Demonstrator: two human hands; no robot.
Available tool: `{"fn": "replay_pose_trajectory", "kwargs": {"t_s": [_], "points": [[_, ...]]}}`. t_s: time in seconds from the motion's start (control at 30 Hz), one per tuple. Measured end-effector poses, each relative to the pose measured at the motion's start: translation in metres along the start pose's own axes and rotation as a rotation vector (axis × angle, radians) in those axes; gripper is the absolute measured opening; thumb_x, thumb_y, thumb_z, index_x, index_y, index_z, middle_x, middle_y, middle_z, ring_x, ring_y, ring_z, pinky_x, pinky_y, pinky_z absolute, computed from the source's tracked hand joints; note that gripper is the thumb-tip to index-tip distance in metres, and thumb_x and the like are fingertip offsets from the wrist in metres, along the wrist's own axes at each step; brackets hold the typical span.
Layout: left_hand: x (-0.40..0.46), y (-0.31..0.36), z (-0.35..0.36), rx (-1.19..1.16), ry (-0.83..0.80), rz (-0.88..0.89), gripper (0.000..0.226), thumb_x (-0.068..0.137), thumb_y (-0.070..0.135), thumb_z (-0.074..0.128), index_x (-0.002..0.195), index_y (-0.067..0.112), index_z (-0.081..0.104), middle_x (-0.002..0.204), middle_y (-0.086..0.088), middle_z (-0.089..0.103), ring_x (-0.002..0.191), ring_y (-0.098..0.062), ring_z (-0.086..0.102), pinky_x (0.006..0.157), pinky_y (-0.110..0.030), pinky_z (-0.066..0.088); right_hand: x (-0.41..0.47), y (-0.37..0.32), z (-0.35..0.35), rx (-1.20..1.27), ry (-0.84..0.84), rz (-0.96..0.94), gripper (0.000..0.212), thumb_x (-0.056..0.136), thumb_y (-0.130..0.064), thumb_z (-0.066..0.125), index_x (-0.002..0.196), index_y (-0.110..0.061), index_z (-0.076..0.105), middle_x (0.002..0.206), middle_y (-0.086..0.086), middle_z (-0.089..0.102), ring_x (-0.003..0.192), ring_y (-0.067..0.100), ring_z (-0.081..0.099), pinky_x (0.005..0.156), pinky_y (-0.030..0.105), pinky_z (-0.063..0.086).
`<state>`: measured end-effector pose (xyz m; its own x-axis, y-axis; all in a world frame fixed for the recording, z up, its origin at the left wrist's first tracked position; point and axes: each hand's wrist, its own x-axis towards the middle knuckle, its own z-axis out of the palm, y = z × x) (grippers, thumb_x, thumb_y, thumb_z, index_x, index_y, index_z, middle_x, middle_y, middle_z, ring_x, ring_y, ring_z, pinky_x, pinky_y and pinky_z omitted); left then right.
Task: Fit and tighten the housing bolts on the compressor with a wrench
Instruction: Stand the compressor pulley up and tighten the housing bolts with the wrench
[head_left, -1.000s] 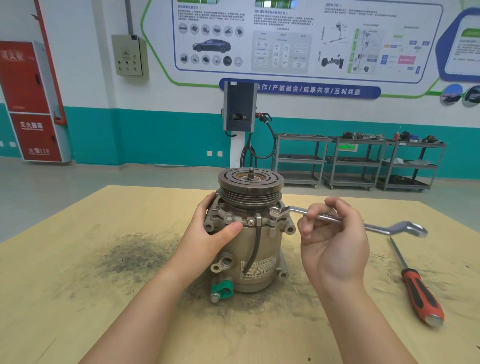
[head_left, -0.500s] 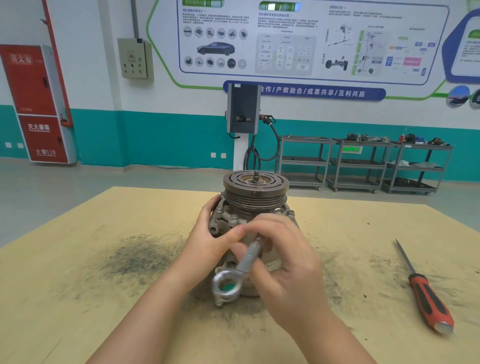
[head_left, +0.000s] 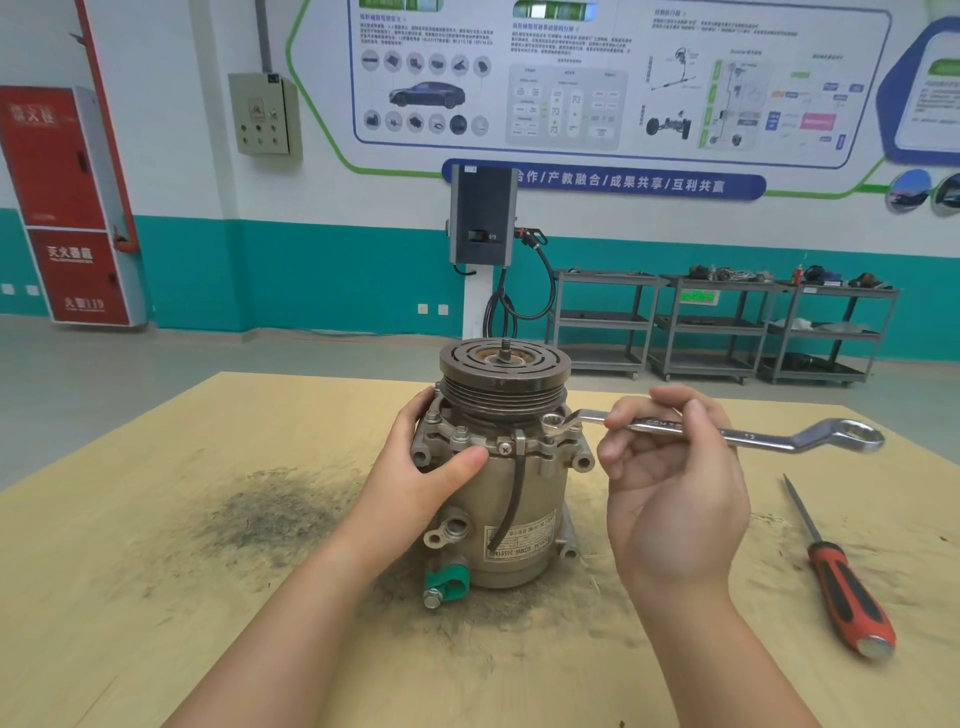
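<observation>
Compressor (head_left: 506, 483) stands upright, pulley up, near the middle of your wooden table (head_left: 156, 571), which puts the housing flange and its bolts level and within easy reach. Your left hand (head_left: 415, 467) wraps the left side of the body, thumb across the front just under the flange, likely to stop the casing from twisting under load. Your right hand (head_left: 670, 467) curls its fingers around the shank of the wrench (head_left: 727, 434), close to the working end. That ring end sits at the bolt (head_left: 555, 422) on the flange's right side, the handle pointing out to your right, so you have room to swing. Screwdriver (head_left: 841, 582) lies untouched on the table, well to your right.
</observation>
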<state>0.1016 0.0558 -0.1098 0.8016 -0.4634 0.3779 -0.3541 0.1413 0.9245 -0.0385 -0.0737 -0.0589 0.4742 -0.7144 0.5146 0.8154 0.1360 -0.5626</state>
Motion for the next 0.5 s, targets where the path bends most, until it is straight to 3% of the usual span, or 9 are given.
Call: {"fn": "replay_pose_trajectory", "kwargs": {"t_s": [0.17, 0.33, 0.5], "points": [[0.001, -0.002, -0.001, -0.006, -0.007, 0.002, 0.101, 0.055, 0.065, 0.079, 0.143, 0.044, 0.035, 0.133, 0.016, 0.059, 0.115, -0.001, 0.063, 0.092, -0.026, 0.056, 0.010, -0.001, -0.003, 0.036, 0.006, 0.131, 0.026, 0.101, -0.004, 0.027, 0.088, -0.009, 0.048, 0.062, 0.008, 0.061, 0.047, 0.018, 0.048, 0.044, 0.022, 0.038], [0.002, -0.003, -0.001, -0.019, -0.011, 0.006, 0.103, 0.056, 0.063, 0.080, 0.146, 0.041, 0.034, 0.133, 0.015, 0.059, 0.115, -0.003, 0.063, 0.092, -0.029, 0.056, 0.021, 0.003, -0.010, 0.126, 0.086, 0.274, 0.023, 0.098, -0.005, 0.032, 0.086, -0.008, 0.051, 0.062, 0.009, 0.059, 0.046, 0.019, 0.047, 0.042, 0.023, 0.036], [0.001, -0.004, -0.001, -0.004, -0.008, -0.003, 0.103, 0.054, 0.066, 0.079, 0.144, 0.045, 0.034, 0.133, 0.016, 0.058, 0.115, -0.001, 0.062, 0.091, -0.026, 0.056, 0.012, 0.010, -0.011, 0.097, 0.096, 0.137, 0.029, 0.098, -0.012, 0.034, 0.076, -0.013, 0.052, 0.058, 0.008, 0.057, 0.044, 0.020, 0.045, 0.044, 0.022, 0.035]]}}
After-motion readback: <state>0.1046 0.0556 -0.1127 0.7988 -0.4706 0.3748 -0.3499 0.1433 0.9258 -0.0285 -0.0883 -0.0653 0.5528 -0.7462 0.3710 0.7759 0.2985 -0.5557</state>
